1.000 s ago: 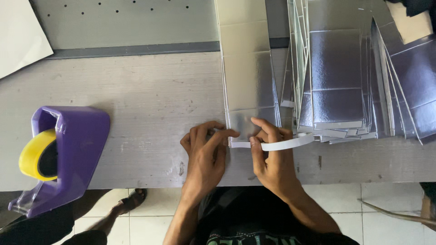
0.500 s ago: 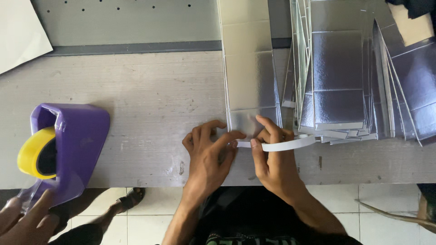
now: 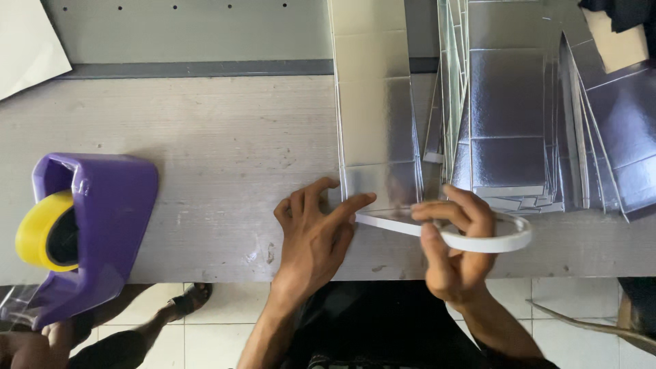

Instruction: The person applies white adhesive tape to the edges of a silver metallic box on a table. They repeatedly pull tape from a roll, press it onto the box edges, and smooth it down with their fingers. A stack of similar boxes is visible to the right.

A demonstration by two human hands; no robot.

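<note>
White tape roll (image 3: 502, 240) upright, strip across the flat silver sheet's (image 3: 379, 137) near edge.

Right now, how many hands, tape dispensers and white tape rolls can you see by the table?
Hands at the silver card: 2, left hand and right hand
Purple tape dispenser: 1
White tape roll: 1
Total: 4
</note>
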